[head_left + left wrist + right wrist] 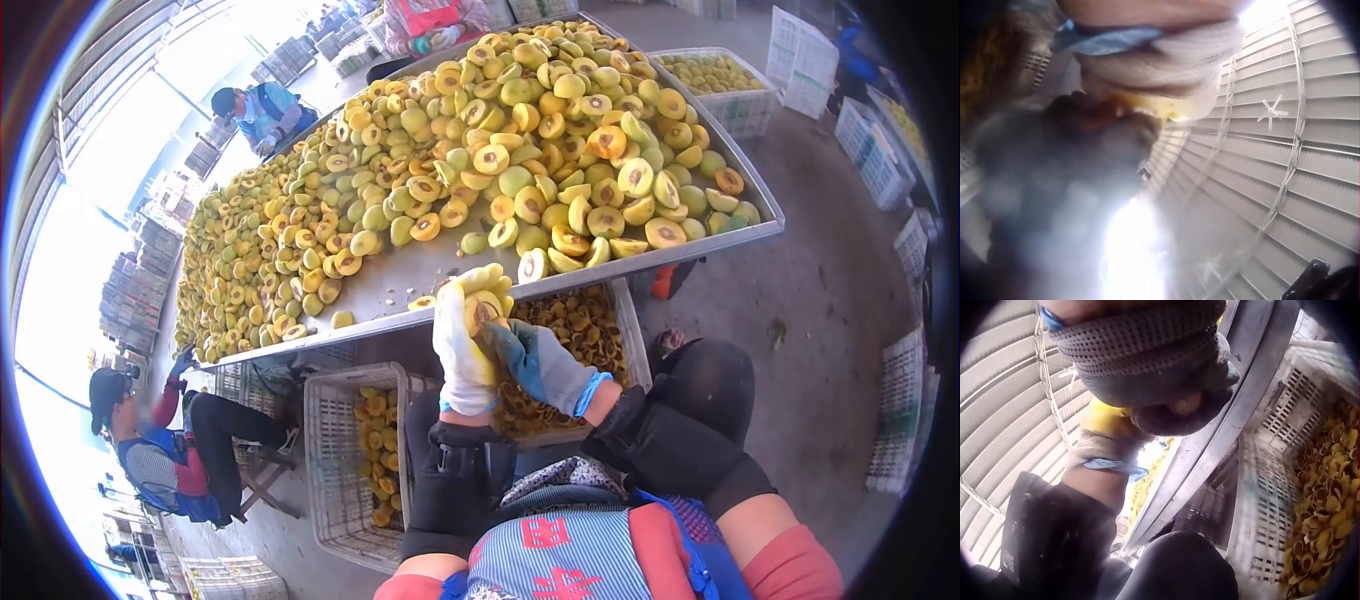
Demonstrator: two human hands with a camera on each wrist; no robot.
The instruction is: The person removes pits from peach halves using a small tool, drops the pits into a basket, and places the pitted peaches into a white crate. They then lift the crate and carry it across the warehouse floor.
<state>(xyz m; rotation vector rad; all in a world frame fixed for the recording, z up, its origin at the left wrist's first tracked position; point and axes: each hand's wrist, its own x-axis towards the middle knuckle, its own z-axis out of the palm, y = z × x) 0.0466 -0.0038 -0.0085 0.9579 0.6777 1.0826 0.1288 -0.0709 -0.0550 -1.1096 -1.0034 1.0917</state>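
Note:
In the head view my left hand (462, 345), in a white glove with yellow fingers, holds a halved yellow-green fruit (485, 308), its brown centre facing up. My right hand (545, 368), gloved in grey and teal, meets it at the cut face with fingers curled. A small tan rounded end (1188, 403) shows inside that curl in the right wrist view; the rest of what it grips is hidden. Both hands work just over the near edge of a metal table (385, 290) heaped with fruit halves (520, 180). The left wrist view shows mostly the glove cuff (1160, 62).
Below my hands stands a crate (632, 335) of hollowed fruit pieces. Another white crate (340, 450) with yellow halves is at my left knee. A person (170, 440) sits at the table's left end, with others across it. More crates (735, 105) stand right.

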